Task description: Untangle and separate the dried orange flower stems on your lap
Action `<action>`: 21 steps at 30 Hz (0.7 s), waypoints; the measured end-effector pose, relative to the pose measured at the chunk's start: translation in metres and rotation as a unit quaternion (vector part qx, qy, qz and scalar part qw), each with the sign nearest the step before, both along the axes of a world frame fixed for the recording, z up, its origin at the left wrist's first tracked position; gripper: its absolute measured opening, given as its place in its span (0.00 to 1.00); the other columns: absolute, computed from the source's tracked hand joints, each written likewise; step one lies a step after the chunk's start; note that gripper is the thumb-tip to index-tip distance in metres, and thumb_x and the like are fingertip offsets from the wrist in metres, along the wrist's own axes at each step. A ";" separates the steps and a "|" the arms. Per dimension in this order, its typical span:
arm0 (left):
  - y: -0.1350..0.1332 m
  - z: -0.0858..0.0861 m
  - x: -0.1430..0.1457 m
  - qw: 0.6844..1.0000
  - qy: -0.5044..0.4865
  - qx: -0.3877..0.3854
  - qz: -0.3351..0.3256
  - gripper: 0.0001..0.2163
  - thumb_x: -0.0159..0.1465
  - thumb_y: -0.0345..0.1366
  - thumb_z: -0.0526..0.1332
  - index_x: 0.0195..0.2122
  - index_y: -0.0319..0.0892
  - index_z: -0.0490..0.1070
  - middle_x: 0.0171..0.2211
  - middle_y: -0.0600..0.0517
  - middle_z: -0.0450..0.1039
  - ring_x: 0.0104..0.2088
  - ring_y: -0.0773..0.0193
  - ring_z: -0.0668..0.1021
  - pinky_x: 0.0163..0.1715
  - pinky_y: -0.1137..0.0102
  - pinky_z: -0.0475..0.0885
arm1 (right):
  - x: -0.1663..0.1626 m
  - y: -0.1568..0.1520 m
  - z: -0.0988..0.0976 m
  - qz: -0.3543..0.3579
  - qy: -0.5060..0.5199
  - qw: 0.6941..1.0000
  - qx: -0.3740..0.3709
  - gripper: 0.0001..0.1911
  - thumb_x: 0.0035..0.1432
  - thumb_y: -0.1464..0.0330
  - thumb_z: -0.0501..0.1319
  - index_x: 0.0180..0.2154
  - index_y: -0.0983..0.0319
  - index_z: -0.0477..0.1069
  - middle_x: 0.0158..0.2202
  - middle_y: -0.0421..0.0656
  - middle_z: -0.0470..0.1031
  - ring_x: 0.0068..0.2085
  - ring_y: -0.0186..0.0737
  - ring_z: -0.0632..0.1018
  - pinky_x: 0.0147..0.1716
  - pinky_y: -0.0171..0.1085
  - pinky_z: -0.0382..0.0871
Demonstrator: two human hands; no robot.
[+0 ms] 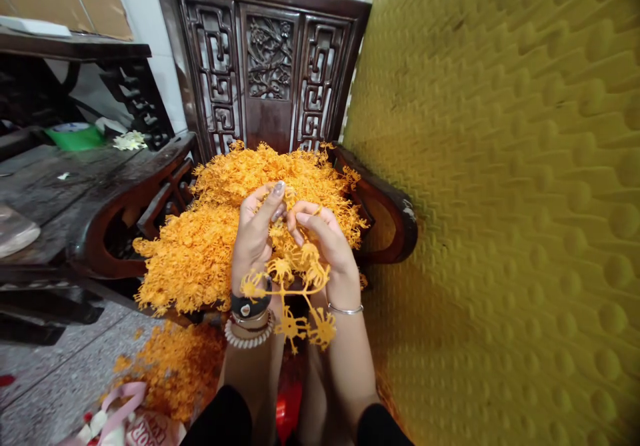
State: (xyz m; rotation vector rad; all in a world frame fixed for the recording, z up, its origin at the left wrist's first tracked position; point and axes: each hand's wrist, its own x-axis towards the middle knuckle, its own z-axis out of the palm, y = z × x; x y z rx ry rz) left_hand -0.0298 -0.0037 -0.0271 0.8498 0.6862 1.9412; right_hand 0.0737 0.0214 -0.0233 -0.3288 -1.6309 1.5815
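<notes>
My left hand point(257, 223) and my right hand point(323, 236) meet in front of a big heap of orange plastic flower pieces point(200, 253). Thumb and fingers of the left are pinched on a small orange piece point(290, 196). Close beside it, the right hand's fingers are also pinched, on part of an orange flower spray. A branched orange spray point(283, 293) with several spidery flower heads hangs below the hands, in front of the wrists. Whether it joins the piece at the fingertips is hard to see.
The heap fills a dark carved wooden chair point(267, 123). A textured yellow panel point(500, 199) stands close on the right. At left, a dark table point(75, 186) bears a green tape roll point(75, 137). More orange pieces point(175, 366) lie on the floor by a pink-handled bag point(145, 426).
</notes>
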 end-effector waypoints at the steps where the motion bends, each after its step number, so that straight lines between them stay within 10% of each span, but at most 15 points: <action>1: 0.001 0.000 0.001 1.000 -0.014 -0.002 -0.005 0.13 0.53 0.41 0.65 0.22 0.40 0.64 0.15 0.59 0.51 0.16 0.76 0.60 0.14 0.78 0.56 | -0.003 0.000 -0.001 -0.006 0.015 1.000 -0.010 0.12 0.53 0.62 0.55 0.22 0.61 0.67 0.15 0.34 0.59 0.18 0.27 0.59 0.21 0.32 0.51; 13: -0.008 0.007 0.027 0.987 -0.154 0.001 -0.053 0.08 0.54 0.38 0.64 0.26 0.41 0.66 0.19 0.57 0.53 0.18 0.75 0.60 0.19 0.78 0.62 | -0.006 -0.010 0.001 -0.040 0.142 0.987 -0.068 0.16 0.47 0.61 0.55 0.14 0.59 0.55 0.11 0.33 0.47 0.15 0.29 0.48 0.18 0.34 0.42; 21: -0.006 0.007 -0.008 0.965 -0.227 0.122 -0.041 0.12 0.65 0.35 0.49 0.24 0.42 0.59 0.14 0.59 0.47 0.14 0.74 0.52 0.14 0.78 0.55 | 0.011 0.009 -0.007 -0.167 0.279 0.941 -0.090 0.23 0.51 0.55 0.53 0.16 0.59 0.45 0.13 0.32 0.40 0.17 0.32 0.49 0.21 0.36 0.56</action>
